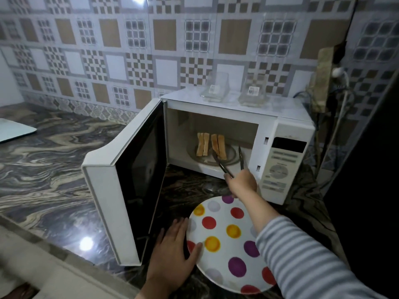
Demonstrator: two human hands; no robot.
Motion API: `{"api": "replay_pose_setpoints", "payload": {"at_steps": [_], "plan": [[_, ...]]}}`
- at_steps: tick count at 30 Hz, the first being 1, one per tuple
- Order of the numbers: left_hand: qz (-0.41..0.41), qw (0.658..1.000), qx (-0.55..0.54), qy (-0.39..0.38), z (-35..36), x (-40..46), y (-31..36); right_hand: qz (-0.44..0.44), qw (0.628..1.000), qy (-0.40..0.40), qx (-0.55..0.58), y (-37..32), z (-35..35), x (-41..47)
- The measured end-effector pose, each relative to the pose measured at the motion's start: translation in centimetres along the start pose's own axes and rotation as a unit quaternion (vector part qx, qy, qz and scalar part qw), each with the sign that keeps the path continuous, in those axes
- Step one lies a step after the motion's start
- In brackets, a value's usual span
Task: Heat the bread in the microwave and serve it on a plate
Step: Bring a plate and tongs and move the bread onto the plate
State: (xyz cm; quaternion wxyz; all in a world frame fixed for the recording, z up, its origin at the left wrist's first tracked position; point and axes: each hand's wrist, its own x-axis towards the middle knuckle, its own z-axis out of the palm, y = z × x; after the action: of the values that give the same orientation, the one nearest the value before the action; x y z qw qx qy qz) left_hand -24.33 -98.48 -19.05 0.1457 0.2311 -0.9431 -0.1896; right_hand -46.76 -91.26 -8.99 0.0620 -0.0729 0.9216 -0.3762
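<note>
The white microwave (pixel 287 134) stands open, its door (pixel 127 175) swung out to the left. Inside, several bread slices (pixel 211 146) stand on edge on the glass turntable (pixel 231 157). My right hand (pixel 243 183) grips metal tongs (pixel 228 162) that reach into the cavity; the tong arms are spread, one tip beside the right-hand slices. My left hand (pixel 174 249) holds the left rim of a white plate with coloured dots (pixel 226 242), which is in front of the microwave and bears no food.
Two clear glass containers (pixel 235 90) sit on top of the microwave. Cables and a plug (pixel 339 72) hang at the right wall. A pale board (pixel 15 129) lies at the far left of the marbled counter (pixel 47 169). The counter's front edge runs along the lower left.
</note>
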Motion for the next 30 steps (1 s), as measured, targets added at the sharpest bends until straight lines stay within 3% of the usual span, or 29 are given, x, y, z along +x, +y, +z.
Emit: {"api": "replay_pose_setpoints", "payload": {"at_steps": [10,21,25,30], "plan": [[-0.013,0.999,0.036,-0.005,-0.2,0.5,0.4,0.040,0.998,0.007,-0.051,-2.5,4.3,6.1],[0.011,0.999,0.045,-0.027,0.7,0.7,-0.4,0.040,0.994,0.026,-0.103,-3.5,3.7,6.7],[0.037,0.997,0.067,-0.011,0.8,0.6,-0.5,0.045,0.996,0.026,-0.072,-2.5,3.0,5.5],[0.007,0.998,0.056,-0.017,0.5,0.8,-0.7,-0.003,1.000,0.029,-0.005,-0.8,0.7,1.1]]}}
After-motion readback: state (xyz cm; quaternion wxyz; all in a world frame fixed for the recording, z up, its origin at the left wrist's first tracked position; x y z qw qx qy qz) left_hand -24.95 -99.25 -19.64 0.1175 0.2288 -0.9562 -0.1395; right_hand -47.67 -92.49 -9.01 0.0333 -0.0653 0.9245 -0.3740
